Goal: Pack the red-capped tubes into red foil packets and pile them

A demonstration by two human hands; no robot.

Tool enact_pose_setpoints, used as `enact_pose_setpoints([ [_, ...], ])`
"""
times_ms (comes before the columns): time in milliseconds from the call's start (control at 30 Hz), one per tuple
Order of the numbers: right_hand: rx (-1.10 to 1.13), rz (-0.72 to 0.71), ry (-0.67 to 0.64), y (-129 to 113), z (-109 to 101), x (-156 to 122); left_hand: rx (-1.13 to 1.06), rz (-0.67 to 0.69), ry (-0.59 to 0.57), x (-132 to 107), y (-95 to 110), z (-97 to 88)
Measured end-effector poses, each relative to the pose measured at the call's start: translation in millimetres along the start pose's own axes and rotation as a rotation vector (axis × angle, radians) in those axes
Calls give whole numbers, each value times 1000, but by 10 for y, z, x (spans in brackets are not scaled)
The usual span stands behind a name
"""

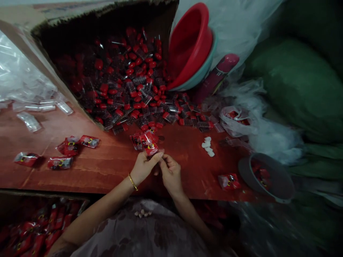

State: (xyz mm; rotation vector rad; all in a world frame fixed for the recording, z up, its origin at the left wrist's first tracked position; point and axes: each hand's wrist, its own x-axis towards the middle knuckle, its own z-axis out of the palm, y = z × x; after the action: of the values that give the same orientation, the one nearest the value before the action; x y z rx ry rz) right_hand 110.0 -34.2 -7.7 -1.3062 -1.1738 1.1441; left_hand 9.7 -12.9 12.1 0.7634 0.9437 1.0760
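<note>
My left hand (144,167), with a gold bangle at the wrist, is closed around the lower end of a small red printed packet (150,142). My right hand (171,175) meets it, thumb and fingers pinched together at the packet's near end. What lies between those right fingertips is too small to make out. Just behind the held packet lies another red packet (136,141). Small clear containers with red caps (139,92) spill toward my hands from a cardboard box (80,110) lying on its side.
Several red packets (60,163) lie at left on the reddish table (112,178). White round pieces (207,146) sit right of my hands, near a grey bowl (243,167). Behind stand a red basin (187,46) and a spray can (217,76). An open box of packets (34,228) is lower left.
</note>
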Motion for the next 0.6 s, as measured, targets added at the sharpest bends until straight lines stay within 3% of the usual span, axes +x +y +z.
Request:
enact_pose_setpoints([
  [100,58,32,-19,35,-15,30,-21,57,50,16,33,11],
  [200,-79,-29,19,95,-78,39,42,182,132,60,22,-21],
  [367,-308,-204,86,219,-327,112,278,189,12,134,-176,-108],
  [600,-408,-285,-17,270,-605,256,420,190,-67,238,-356,-186],
])
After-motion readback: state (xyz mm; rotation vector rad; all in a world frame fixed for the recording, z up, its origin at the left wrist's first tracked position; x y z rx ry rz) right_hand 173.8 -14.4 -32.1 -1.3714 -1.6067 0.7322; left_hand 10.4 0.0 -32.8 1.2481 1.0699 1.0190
